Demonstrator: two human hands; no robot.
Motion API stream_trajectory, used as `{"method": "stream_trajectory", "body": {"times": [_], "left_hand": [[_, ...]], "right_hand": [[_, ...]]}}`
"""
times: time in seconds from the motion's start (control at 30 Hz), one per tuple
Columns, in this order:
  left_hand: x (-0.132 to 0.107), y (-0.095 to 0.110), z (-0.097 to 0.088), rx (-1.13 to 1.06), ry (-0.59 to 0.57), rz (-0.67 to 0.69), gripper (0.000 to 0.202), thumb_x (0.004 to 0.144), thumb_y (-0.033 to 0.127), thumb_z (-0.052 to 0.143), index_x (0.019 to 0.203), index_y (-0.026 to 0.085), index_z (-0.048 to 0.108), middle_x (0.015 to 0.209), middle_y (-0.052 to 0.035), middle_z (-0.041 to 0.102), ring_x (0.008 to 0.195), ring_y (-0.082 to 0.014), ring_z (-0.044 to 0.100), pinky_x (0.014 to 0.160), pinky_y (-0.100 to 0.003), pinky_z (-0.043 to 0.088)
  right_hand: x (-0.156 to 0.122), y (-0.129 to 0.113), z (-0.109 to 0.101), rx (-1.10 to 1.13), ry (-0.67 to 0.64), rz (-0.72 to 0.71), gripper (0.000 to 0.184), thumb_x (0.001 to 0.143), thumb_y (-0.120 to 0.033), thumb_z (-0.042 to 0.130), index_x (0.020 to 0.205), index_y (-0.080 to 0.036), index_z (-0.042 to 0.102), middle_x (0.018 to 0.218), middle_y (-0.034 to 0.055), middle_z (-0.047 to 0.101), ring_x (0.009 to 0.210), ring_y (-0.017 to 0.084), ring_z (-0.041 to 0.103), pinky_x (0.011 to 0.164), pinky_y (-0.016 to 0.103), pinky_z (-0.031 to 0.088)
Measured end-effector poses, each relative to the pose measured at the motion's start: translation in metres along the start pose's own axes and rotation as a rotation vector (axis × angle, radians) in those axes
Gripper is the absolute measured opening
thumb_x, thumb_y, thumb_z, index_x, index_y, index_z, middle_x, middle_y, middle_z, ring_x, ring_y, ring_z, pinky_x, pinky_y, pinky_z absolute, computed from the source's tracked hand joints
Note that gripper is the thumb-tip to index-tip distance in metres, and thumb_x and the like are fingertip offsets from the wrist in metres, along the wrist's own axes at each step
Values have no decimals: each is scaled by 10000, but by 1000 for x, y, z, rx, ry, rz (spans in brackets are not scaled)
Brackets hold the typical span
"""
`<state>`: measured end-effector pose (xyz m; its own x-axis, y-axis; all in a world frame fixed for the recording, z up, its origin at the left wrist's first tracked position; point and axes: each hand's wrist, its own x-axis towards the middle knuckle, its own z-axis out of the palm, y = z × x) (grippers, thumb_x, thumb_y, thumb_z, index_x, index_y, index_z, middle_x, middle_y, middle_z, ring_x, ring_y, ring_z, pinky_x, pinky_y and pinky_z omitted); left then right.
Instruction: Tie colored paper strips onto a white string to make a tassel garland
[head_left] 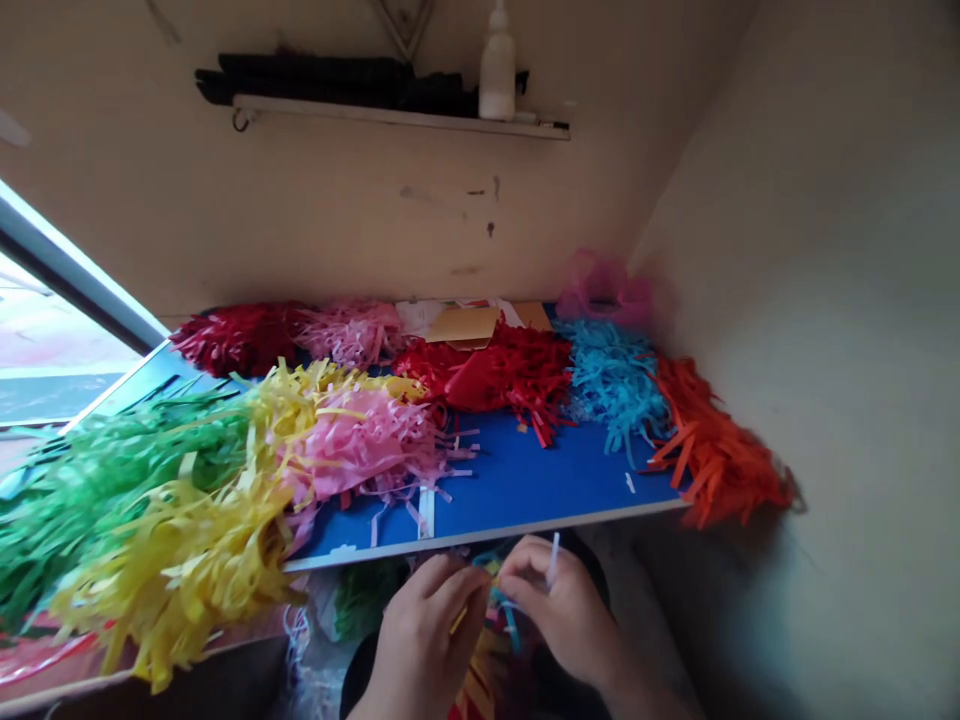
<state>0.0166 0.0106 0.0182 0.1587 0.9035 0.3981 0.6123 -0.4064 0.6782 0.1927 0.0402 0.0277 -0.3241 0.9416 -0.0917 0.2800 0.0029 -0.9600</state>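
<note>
My left hand [433, 628] is in front of the table's near edge, its fingers closed in a pinch. A narrow yellow strip [459, 618] shows at its fingertips. Close beside it, my right hand [561, 612] is also pinched, thumb against fingers, and a thin white stick [555, 558] pokes up between its fingers. The fingertips of both hands almost meet around small yellow and blue bits too small to make out. Beneath them hangs a bunch of orange and yellow strips [480, 685], partly hidden by my hands.
The blue table [517, 480] carries yellow [202, 560], green [150, 450], pink [367, 440], red [510, 370] and light blue [615, 385] strip bundles. An orange bundle [720, 450] overhangs the right edge. A wall shelf [375, 112] holds a white bottle [498, 75].
</note>
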Motion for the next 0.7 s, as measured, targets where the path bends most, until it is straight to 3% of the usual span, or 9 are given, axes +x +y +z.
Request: {"method": "stream_trajectory", "body": {"times": [0.1,0.33,0.5,0.7], "left_hand": [[-2,-1,0,48,-27,7,171,916,216,514,879,218,682,749,-34,640,652,-136,635,600,-207,521],[1,1,-1,-101,-31,-3,159,914,209,547,910,218,706,717,-19,639,607,-105,628,537,-165,484],[4,5,-2,-59,-32,-9,133,866,168,578,815,211,693,671,-5,620,578,-104,610,518,-170,460],[2,5,-1,-29,-25,-18,109,840,159,596,783,215,672,655,4,616,562,-103,604,505,-170,450]], "right_hand": [[-2,-3,-2,-81,-18,-2,133,824,-224,612,699,-194,648,758,0,615,717,143,577,675,237,425],[-1,0,-6,-17,-56,22,143,831,-267,603,716,-188,635,739,-4,604,695,143,568,663,236,431],[-7,-4,-4,-51,-60,28,155,845,-233,594,701,-190,630,770,3,609,739,145,586,696,229,434],[-7,-5,-5,-78,-68,-4,152,854,-217,595,706,-188,617,748,-8,587,688,128,553,624,211,407]]}}
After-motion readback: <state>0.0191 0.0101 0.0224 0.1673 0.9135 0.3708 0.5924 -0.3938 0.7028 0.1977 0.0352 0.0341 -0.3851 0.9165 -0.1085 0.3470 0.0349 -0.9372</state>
